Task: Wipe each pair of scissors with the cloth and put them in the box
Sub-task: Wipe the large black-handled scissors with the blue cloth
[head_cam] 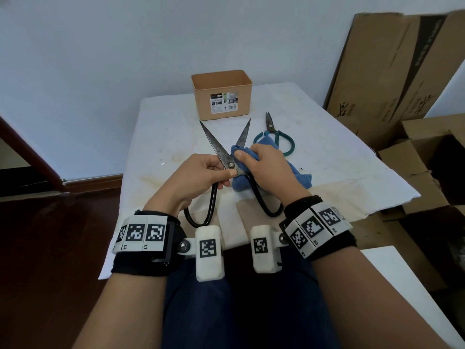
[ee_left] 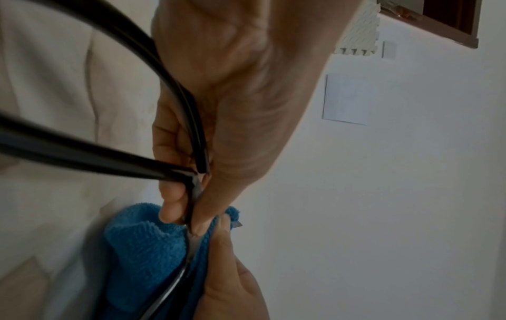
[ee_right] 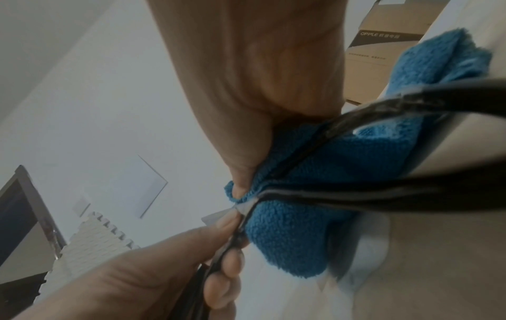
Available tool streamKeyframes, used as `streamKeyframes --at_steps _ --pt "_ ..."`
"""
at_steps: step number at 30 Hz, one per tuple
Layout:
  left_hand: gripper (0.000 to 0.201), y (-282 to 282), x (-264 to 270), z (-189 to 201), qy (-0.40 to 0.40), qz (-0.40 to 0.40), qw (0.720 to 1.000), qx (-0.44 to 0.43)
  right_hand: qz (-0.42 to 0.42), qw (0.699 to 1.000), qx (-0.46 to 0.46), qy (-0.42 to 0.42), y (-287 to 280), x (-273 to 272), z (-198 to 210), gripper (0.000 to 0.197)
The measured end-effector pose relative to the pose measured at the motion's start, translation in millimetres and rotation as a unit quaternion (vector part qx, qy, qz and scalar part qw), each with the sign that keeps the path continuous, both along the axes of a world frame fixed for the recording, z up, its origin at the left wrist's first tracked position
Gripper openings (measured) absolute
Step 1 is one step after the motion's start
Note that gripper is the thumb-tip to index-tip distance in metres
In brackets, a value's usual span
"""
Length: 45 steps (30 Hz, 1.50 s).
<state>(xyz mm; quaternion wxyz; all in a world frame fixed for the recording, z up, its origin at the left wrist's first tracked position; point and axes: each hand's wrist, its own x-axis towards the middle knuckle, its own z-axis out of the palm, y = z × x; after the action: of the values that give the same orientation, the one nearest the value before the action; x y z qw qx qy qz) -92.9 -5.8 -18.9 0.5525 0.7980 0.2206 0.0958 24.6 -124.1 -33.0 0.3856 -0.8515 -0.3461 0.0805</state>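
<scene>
The person's left hand [head_cam: 198, 173] held the large black-handled scissors [head_cam: 221, 149] just above the counter [head_cam: 327, 157], thumb and fingers pinching them at the pivot screw. The blades stood spread in a V, tips pointing away toward the box [head_cam: 222, 94]; both looped black handles pointed back toward the person (one loop passed under the left palm). The left wrist view confirmed the pinch: thumb on one face, fingertips [ee_left: 171, 207] on the other, at the joint.

The right hand's [head_cam: 264, 167] grip was curled round the blue cloth [head_cam: 298, 175], pressing a bunched fold of it against the right-hand blade close to the pivot. The rest of the cloth trailed down to the counter under the hand. In the right wrist view the thumb [ee_right: 243, 184] pressed cloth against metal beside the joint.

A second pair, the green-handled scissors [head_cam: 275, 134], lay flat on the counter beyond the right hand, closed blades pointing away, one handle loop touching or overlapping the far edge of the cloth (cannot tell which).

The box, tan plastic with a label on its near wall, stood upright at the far edge of the counter. Cardboard cartons [head_cam: 392, 71] leaned at the right.
</scene>
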Motion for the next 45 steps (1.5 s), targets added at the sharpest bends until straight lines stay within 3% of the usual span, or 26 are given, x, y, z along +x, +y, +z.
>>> streamKeyframes --at_steps 8,15,26,29,32,34,38,45 --pt "0.018 -2.1 1.6 -6.2 0.001 -0.012 0.999 -0.036 -0.014 0.999 0.020 -0.024 -2.7 6.3 3.9 0.047" --pt "0.011 6.4 -0.6 -3.3 0.057 -0.082 0.990 -0.095 -0.007 0.996 0.081 0.021 -6.1 1.2 -1.7 0.046" --pt "0.026 0.4 -1.3 0.4 0.025 -0.038 0.998 -0.050 -0.111 0.970 0.208 0.062 -14.2 8.8 -4.7 0.036" --pt "0.030 1.0 -1.8 -1.1 0.024 -0.029 0.999 -0.038 -0.099 0.960 0.254 0.060 -20.6 10.1 4.0 0.025" --pt "0.033 1.3 -1.5 -2.0 0.020 -0.030 0.999 -0.030 0.003 0.974 0.218 0.067 -19.2 5.9 11.1 0.011" --pt "0.034 0.6 -0.8 -2.2 0.019 -0.032 0.999 -0.025 0.040 0.982 0.166 0.082 -16.5 1.9 9.4 0.014" --pt "0.032 -0.8 -1.3 -3.0 0.015 -0.041 0.999 -0.021 0.002 0.989 0.121 0.085 -16.1 1.2 6.6 0.031" --pt "0.011 0.7 -0.8 -2.0 0.009 -0.062 0.997 -0.045 0.012 0.988 0.096 0.123 -13.4 -0.2 9.9 0.029"
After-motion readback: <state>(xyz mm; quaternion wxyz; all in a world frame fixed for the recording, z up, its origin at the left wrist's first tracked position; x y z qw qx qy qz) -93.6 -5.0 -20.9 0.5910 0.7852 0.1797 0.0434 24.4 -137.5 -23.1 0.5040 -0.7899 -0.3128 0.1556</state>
